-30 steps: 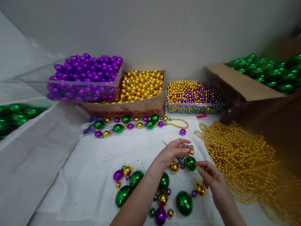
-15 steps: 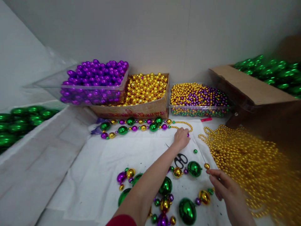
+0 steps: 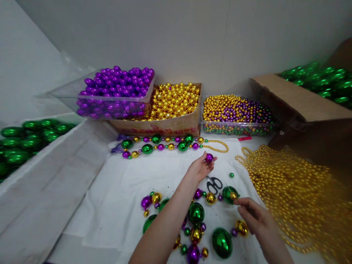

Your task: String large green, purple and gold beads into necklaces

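Note:
My left hand (image 3: 200, 168) is raised over the white cloth (image 3: 115, 198), its fingertips pinched on a purple bead (image 3: 209, 158). My right hand (image 3: 254, 216) is lower right, fingers closed on the end of a thin needle or thread that carries a small gold bead (image 3: 233, 195) beside a large green bead (image 3: 228, 193). A partly strung necklace of green, gold and purple beads (image 3: 196, 229) curls on the cloth below both hands. Black scissors (image 3: 214, 184) lie between the hands. A small green bead (image 3: 231, 175) lies loose nearby.
A finished necklace (image 3: 165, 143) lies along the back of the cloth. Behind it stand a clear bin of purple beads (image 3: 115, 91), a cardboard box of gold beads (image 3: 172, 104) and a bin of small mixed beads (image 3: 236, 112). Gold bead strands (image 3: 291, 190) pile at right; green beads (image 3: 22, 139) at left.
My left hand reached back to the purple bead near the finished necklace, picked it up and drew it toward me. My right hand shifted slightly with the gold bead on its thread.

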`<state>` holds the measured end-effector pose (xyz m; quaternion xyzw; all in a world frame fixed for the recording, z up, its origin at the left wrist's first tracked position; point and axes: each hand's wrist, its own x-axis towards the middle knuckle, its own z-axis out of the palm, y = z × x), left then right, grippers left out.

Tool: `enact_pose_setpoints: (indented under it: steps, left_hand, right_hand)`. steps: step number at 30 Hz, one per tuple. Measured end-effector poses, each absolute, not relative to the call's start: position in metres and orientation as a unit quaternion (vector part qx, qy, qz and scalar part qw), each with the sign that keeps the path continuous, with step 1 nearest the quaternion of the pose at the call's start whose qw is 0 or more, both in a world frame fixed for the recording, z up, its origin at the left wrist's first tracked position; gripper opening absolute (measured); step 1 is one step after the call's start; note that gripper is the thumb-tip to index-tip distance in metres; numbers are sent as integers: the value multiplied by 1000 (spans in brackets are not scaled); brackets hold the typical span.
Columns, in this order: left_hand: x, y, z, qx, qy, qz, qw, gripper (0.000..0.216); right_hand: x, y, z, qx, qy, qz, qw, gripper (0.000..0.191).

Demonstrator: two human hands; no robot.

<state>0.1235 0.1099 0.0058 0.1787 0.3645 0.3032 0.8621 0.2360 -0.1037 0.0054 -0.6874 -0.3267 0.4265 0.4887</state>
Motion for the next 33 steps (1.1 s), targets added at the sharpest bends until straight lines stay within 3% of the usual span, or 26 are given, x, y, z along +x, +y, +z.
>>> enact_pose_setpoints:
  steps: [20,33]
  left_hand:
    - [115,94,14,183,366,292,864,35]
    - [116,77,6,202,269,329,882,25]
  right_hand:
    - [231,-114,4,-693,-348,426,465,27]
    - [221,-100,11,-709,-312,425,468,42]
